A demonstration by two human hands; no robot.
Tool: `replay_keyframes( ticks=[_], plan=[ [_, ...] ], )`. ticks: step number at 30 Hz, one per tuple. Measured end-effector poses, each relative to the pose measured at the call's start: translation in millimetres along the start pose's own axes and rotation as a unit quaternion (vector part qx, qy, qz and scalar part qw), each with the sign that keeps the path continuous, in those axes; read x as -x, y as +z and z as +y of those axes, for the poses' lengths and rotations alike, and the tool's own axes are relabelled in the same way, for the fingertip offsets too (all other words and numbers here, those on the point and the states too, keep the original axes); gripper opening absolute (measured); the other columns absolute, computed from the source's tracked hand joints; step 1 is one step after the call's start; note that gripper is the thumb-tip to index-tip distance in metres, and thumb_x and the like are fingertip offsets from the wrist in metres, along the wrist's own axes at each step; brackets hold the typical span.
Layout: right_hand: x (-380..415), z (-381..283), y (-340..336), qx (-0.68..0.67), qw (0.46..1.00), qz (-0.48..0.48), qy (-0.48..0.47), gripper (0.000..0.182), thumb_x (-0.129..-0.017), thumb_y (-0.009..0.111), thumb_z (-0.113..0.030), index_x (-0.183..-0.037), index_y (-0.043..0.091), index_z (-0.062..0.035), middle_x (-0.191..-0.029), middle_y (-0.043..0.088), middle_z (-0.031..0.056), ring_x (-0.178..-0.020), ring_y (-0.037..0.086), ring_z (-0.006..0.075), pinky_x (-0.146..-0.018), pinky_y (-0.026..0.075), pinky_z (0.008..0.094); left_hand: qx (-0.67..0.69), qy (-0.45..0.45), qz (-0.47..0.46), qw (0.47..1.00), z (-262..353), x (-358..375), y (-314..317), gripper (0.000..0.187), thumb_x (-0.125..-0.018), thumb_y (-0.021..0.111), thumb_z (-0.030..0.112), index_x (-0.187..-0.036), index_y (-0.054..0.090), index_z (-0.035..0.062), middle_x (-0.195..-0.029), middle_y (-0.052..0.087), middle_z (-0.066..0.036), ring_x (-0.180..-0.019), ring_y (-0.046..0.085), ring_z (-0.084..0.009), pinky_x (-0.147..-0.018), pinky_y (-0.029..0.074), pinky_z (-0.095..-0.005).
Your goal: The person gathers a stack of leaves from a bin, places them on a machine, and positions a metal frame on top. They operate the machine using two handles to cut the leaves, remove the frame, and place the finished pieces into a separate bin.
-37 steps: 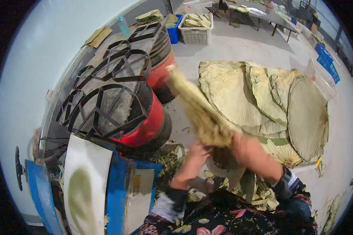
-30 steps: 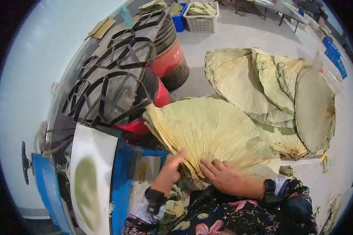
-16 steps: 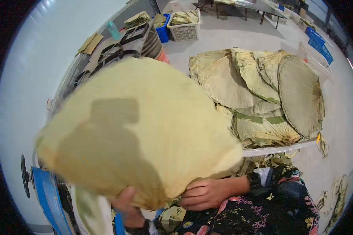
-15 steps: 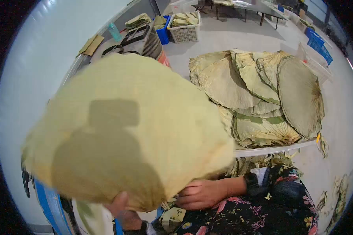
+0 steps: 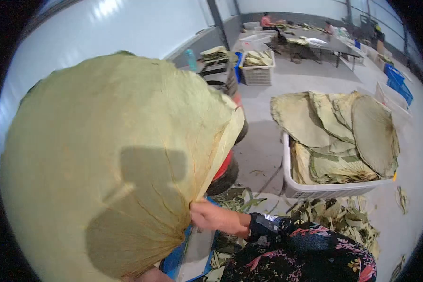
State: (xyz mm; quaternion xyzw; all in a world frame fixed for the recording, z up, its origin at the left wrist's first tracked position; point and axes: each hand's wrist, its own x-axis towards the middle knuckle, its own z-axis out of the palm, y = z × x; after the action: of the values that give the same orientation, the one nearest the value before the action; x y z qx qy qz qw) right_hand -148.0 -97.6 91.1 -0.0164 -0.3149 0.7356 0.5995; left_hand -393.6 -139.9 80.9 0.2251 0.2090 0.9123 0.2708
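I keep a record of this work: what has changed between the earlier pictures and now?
The dried lotus leaf has moved up and to the person's left, away from the white crate. The right hand has gone left with it, gripping its edge; the left hand remains at its lower edge. The stacked leaves lie unchanged in the crate.

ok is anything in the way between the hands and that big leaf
Nothing visible for the right hand: its grip is directly on the edge of the big leaf. The left hand shows only partly, by the leaf's lower edge, so its contact can't be judged.
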Motion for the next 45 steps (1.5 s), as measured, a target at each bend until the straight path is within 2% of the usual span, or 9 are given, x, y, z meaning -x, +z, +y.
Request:
replay_keyframes(
  ticks=[3, 14, 18, 20, 25, 33, 36, 39, 45],
  plan=[
    [-10, 25, 8, 0.013, 0.999, 0.029, 0.016, 0.057, -0.089, 0.055, -0.022, -0.138, 0.032, -0.0048, -0.137, 0.042, 0.0106, -0.128, 0.039, 0.0257, -0.109, 0.027, 0.0414, -0.077, 0.073, -0.093, 0.99, 23, -21, -50, 0.05, -0.089, 0.046, 0.034, -0.128, 0.046, 0.0026, -0.134, 0.044, -0.017, -0.119, 0.044, -0.0345, -0.096, 0.038, -0.0531],
    [-13, 127, 20, 0.149, 0.976, 0.148, 0.05, 0.042, -0.084, 0.059, -0.011, -0.123, 0.047, 0.0, -0.115, 0.057, 0.0092, -0.105, 0.054, 0.0202, -0.09, 0.042, 0.0346, -0.195, -0.035, 0.094, 0.976, 78, 5, -62, 0.045, -0.089, 0.048, 0.029, -0.125, 0.046, 0.0027, -0.124, 0.05, -0.011, -0.114, 0.049, -0.0238, -0.093, 0.043, -0.0401],
    [29, 139, -18, 0.259, 0.917, 0.244, 0.179, 0.043, -0.082, 0.061, -0.011, -0.12, 0.047, 0.0024, -0.114, 0.057, 0.0136, -0.101, 0.056, 0.0228, -0.089, 0.043, 0.0353, -0.266, -0.125, 0.239, 0.926, 74, 45, -110, 0.039, -0.09, 0.048, 0.023, -0.123, 0.046, 0.0, -0.117, 0.053, -0.012, -0.108, 0.051, -0.0245, -0.091, 0.045, -0.0392],
    [41, 141, -30, 0.285, 0.892, 0.257, 0.238, 0.045, -0.082, 0.062, -0.011, -0.121, 0.045, 0.002, -0.115, 0.056, 0.0136, -0.099, 0.057, 0.024, -0.087, 0.045, 0.0371, -0.622, -0.095, 0.012, 0.777, 77, 61, -160, 0.038, -0.088, 0.052, 0.02, -0.12, 0.047, 0.0003, -0.112, 0.055, -0.012, -0.104, 0.054, -0.0253, -0.087, 0.047, -0.0413],
    [49, 115, -26, -0.026, 0.897, 0.236, 0.373, 0.04, -0.083, 0.062, -0.013, -0.118, 0.048, -0.0018, -0.109, 0.058, 0.0118, -0.097, 0.058, 0.0256, -0.083, 0.047, 0.037, -0.324, -0.152, 0.302, 0.884, 73, 64, -135, 0.038, -0.082, 0.063, 0.009, -0.116, 0.049, -0.0022, -0.109, 0.057, -0.01, -0.097, 0.056, -0.0207, -0.082, 0.049, -0.0358],
    [51, 123, -79, 0.611, 0.754, 0.078, 0.228, 0.033, -0.09, 0.05, -0.015, -0.12, 0.049, -0.0022, -0.108, 0.06, 0.0105, -0.096, 0.058, 0.0253, -0.085, 0.045, 0.0351, -0.5, -0.086, 0.303, 0.806, 54, 89, -127, 0.051, -0.077, 0.066, 0.003, -0.123, 0.045, -0.0006, -0.115, 0.056, -0.014, -0.097, 0.057, -0.0255, -0.085, 0.049, -0.0398],
    [42, 107, -42, 0.25, 0.9, 0.233, 0.271, 0.038, -0.088, 0.05, -0.015, -0.123, 0.048, -0.0008, -0.115, 0.057, 0.0101, -0.105, 0.055, 0.0235, -0.087, 0.044, 0.0366, -0.469, -0.019, 0.228, 0.853, 61, 93, -126, 0.051, -0.078, 0.066, 0.003, -0.124, 0.045, -0.0022, -0.118, 0.054, -0.015, -0.1, 0.055, -0.0246, -0.086, 0.048, -0.038],
    [21, 89, -23, -0.098, 0.907, 0.247, 0.326, 0.043, -0.088, 0.052, -0.018, -0.127, 0.044, -0.0012, -0.119, 0.055, 0.0103, -0.107, 0.054, 0.0245, -0.088, 0.044, 0.0384, -0.545, -0.14, 0.231, 0.794, 71, 80, -98, 0.05, -0.079, 0.065, 0.0, -0.124, 0.044, -0.0033, -0.122, 0.052, -0.015, -0.103, 0.053, -0.0239, -0.089, 0.046, -0.038],
    [0, 106, -3, 0.086, 0.935, 0.184, 0.292, 0.056, -0.086, 0.059, -0.015, -0.134, 0.034, -0.0036, -0.13, 0.047, 0.0115, -0.118, 0.047, 0.0295, -0.101, 0.037, 0.0444, -0.581, 0.044, 0.055, 0.811, 90, 64, -74, 0.028, -0.083, 0.06, 0.0, -0.11, 0.056, -0.0038, -0.119, 0.056, -0.014, -0.104, 0.055, -0.0235, -0.094, 0.042, -0.0365]
  ],
)
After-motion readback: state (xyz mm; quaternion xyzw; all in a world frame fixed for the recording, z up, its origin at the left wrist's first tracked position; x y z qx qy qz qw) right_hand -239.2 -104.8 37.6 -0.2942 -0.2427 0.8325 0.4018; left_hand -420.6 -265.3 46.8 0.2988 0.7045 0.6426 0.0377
